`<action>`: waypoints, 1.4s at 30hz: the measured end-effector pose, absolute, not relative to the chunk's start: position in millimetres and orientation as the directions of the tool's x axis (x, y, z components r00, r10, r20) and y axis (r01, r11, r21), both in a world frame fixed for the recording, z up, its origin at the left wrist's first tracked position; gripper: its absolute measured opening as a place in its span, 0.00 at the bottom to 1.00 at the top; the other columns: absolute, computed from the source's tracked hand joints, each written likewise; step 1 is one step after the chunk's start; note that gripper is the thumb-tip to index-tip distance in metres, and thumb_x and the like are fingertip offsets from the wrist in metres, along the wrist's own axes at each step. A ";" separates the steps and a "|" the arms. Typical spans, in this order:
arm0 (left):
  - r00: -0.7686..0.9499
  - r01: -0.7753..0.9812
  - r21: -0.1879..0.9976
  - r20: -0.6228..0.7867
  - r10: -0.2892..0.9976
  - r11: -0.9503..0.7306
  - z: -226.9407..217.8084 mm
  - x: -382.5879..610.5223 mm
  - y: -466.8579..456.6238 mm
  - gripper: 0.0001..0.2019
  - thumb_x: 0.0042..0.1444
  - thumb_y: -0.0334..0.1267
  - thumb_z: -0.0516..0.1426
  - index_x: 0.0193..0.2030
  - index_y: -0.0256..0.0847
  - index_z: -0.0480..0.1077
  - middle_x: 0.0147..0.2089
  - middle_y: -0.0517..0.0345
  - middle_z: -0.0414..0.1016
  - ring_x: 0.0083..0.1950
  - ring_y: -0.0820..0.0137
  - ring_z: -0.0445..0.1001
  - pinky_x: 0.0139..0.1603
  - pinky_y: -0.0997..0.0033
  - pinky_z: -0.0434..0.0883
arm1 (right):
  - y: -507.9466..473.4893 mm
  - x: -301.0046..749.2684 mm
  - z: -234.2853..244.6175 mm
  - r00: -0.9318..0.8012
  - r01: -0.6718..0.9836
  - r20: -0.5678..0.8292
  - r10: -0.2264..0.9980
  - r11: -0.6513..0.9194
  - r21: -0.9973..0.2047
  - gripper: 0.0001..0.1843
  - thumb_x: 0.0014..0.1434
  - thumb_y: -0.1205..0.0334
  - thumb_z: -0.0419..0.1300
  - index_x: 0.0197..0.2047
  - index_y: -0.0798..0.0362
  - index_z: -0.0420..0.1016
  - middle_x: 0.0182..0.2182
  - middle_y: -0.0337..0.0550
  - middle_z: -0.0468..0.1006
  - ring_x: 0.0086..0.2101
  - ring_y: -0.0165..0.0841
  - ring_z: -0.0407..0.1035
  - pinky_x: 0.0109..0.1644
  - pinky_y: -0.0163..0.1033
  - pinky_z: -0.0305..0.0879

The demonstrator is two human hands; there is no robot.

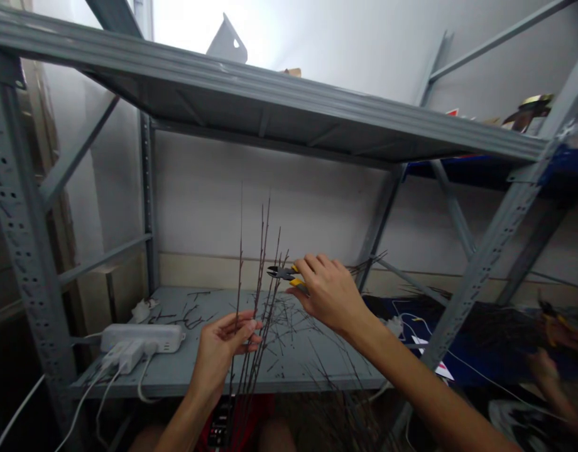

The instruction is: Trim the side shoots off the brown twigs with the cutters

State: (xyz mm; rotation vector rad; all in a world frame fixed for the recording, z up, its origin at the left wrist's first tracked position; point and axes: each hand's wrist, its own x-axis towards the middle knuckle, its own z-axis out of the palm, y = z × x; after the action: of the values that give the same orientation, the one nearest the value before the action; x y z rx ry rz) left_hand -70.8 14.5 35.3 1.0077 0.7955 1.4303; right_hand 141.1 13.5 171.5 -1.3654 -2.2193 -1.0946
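Several thin dark twigs (259,282) stand nearly upright in front of me, gripped low on their stems by my left hand (227,336). My right hand (329,289) is closed around the yellow handles of a pair of wire cutters (284,273). The cutters' dark jaws point left, and they look slightly parted beside the upper part of the twigs. Whether the jaws touch a twig, I cannot tell. More thin twigs stick out to the right behind my right hand. Short cut twig pieces (185,314) lie scattered over the grey shelf (199,370).
A white power strip (142,338) with plugged-in adapters and cables sits at the shelf's left end. Overhead runs an upper metal shelf (270,88). More twigs (340,383) rise below the front edge. At far right, another person's hand (543,367) is near yellow-handled cutters.
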 end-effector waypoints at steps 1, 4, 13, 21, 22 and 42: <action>0.028 -0.407 0.906 0.134 0.991 -0.111 35.9 -70.4 14.1 0.22 0.46 0.44 0.72 0.45 0.34 0.80 0.39 0.46 0.86 0.33 0.64 0.83 0.35 0.66 0.82 | 12.7 139.6 176.0 -0.498 0.856 0.600 0.626 0.245 0.456 0.19 0.59 0.50 0.68 0.46 0.51 0.70 0.42 0.45 0.75 0.43 0.43 0.66 0.40 0.45 0.56; 0.036 -0.415 0.904 0.131 0.991 -0.104 37.3 -69.5 14.0 0.21 0.45 0.45 0.73 0.44 0.34 0.80 0.39 0.46 0.87 0.33 0.64 0.84 0.35 0.66 0.82 | 10.8 134.0 186.5 -0.518 0.839 0.580 0.629 0.239 0.490 0.18 0.59 0.50 0.68 0.45 0.52 0.70 0.42 0.47 0.75 0.42 0.43 0.66 0.39 0.45 0.56; 0.002 -0.439 0.892 0.123 0.992 -0.110 42.9 -71.7 14.7 0.21 0.40 0.44 0.75 0.39 0.35 0.83 0.35 0.50 0.86 0.32 0.64 0.84 0.36 0.69 0.81 | 7.2 120.9 200.4 -0.544 0.796 0.529 0.652 0.201 0.570 0.18 0.58 0.53 0.69 0.44 0.52 0.69 0.41 0.46 0.75 0.42 0.44 0.67 0.38 0.46 0.56; -0.053 -0.454 0.881 0.124 0.991 -0.135 37.7 -77.9 17.2 0.20 0.39 0.43 0.76 0.39 0.36 0.83 0.35 0.52 0.87 0.33 0.66 0.83 0.37 0.72 0.80 | 12.5 111.7 200.1 -0.590 0.743 0.503 0.632 0.181 0.645 0.15 0.59 0.57 0.68 0.44 0.53 0.69 0.40 0.48 0.74 0.41 0.46 0.68 0.36 0.48 0.58; -0.061 -0.454 0.880 0.125 0.990 -0.139 37.3 -78.8 17.4 0.20 0.39 0.42 0.76 0.39 0.36 0.84 0.36 0.52 0.87 0.33 0.67 0.83 0.37 0.72 0.80 | 13.7 111.0 199.6 -0.602 0.729 0.495 0.627 0.179 0.660 0.13 0.60 0.60 0.67 0.44 0.53 0.69 0.39 0.48 0.75 0.40 0.46 0.68 0.36 0.48 0.58; -0.077 -0.443 0.885 0.121 0.990 -0.143 23.6 -81.3 31.8 0.22 0.37 0.45 0.76 0.39 0.37 0.84 0.36 0.51 0.87 0.34 0.64 0.84 0.37 0.70 0.81 | 34.6 113.5 243.2 -0.549 0.760 0.569 0.612 0.082 0.645 0.19 0.57 0.53 0.71 0.43 0.54 0.71 0.40 0.48 0.76 0.42 0.46 0.69 0.38 0.46 0.58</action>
State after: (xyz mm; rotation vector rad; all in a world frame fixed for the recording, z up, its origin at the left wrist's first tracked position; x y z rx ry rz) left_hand -81.3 31.8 23.6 0.9275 0.8225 1.5260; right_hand 113.5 34.6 243.2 -1.4067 -2.1940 -1.4665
